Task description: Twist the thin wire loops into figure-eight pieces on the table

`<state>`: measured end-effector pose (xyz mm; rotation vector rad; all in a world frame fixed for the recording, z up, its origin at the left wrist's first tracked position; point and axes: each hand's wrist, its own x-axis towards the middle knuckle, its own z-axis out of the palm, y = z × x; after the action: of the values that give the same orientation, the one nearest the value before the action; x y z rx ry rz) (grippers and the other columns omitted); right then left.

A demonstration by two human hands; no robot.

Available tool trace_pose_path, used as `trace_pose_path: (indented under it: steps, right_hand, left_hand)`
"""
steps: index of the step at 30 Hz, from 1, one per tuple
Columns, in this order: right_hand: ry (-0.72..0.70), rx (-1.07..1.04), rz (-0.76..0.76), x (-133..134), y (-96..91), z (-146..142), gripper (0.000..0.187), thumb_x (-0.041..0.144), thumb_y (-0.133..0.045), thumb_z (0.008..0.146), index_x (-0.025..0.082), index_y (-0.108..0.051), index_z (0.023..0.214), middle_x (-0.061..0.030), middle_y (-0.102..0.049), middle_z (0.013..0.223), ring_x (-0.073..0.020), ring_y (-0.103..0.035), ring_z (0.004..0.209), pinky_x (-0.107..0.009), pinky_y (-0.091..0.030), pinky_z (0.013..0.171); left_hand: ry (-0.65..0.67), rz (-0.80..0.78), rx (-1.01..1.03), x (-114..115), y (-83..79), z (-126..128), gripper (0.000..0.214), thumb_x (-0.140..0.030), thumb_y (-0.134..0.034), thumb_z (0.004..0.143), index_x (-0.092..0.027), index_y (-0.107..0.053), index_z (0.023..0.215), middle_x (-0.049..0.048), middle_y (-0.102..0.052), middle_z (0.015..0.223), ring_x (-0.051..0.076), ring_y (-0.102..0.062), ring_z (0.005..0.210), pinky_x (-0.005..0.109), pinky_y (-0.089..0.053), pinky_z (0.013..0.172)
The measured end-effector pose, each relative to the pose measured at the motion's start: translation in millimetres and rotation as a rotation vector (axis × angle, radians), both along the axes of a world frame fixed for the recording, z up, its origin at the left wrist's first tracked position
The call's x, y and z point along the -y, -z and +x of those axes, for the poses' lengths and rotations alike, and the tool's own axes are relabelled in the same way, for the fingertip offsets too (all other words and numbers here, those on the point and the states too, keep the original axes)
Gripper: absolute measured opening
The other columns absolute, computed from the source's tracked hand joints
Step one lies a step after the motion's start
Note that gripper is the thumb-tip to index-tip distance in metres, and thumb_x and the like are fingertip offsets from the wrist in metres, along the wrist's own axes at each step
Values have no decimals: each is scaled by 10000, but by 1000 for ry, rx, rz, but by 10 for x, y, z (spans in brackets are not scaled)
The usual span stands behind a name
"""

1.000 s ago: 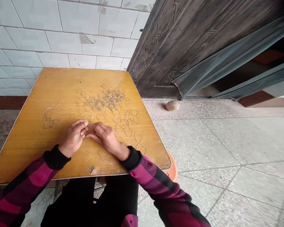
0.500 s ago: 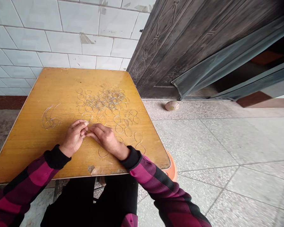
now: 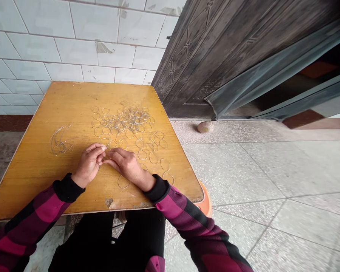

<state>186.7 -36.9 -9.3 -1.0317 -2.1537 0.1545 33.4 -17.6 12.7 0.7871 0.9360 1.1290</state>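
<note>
My left hand [image 3: 90,163] and my right hand [image 3: 127,164] meet over the near half of a yellow wooden table [image 3: 73,100]. Both are closed, thumb against fingers, pinching a thin piece of wire [image 3: 105,147] that is mostly hidden between the fingertips. Just beyond the hands lies a heap of thin wires bent into figure-eight loops [image 3: 133,120], some overlapping. Several single loops lie apart on the right, one of them a figure-eight wire [image 3: 165,164] near my right wrist. Left of my left hand rests a small bunch of loose, curved wires [image 3: 59,146].
White wall tiles [image 3: 76,51] rise behind the table. To the right stand a dark carved door [image 3: 192,64] and a grey curtain [image 3: 243,88]. A rounded stone-like object [image 3: 205,127] sits on the floor by the door. An orange stool [image 3: 205,200] shows under the right table corner.
</note>
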Motion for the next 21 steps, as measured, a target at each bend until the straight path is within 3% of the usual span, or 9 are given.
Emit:
trace_pose_path:
  steps: [5, 11, 15, 21]
  right_hand:
    - [-18, -71, -38, 0, -117, 103, 358, 444, -587, 888, 158, -636, 1098, -95, -702, 917, -176, -653, 792, -294, -519, 708]
    - [109, -358, -93, -81, -242, 229, 275, 308, -479, 959, 211, -600, 1186, -79, -671, 1019, -157, -633, 853, -319, -528, 763]
    - [-13, -300, -113, -121, -246, 249, 273, 246, -456, 965, 211, -622, 1179, -76, -675, 1015, -169, -626, 949, -334, -513, 832]
    - [-50, -249, -151, -123, -159, 220, 284, 225, -424, 968, 208, -649, 1141, -65, -671, 946, -149, -627, 845, -310, -517, 764]
  left_hand:
    - [44, 58, -34, -11, 15, -33, 160, -259, -694, 657, -166, -568, 627, -46, -523, 526, 45, -382, 416, 184, -296, 412]
    - [195, 139, -176, 20, 37, -23, 147, -272, -679, 699, -163, -610, 629, -29, -552, 559, 48, -413, 415, 193, -302, 410]
    - [270, 175, -275, 56, 19, 14, 171, -253, -654, 702, -165, -591, 570, -25, -541, 524, 54, -408, 392, 204, -291, 396]
    - [256, 175, -311, 76, 18, 35, 196, -251, -643, 687, -169, -564, 528, -31, -511, 476, 54, -386, 367, 208, -270, 382]
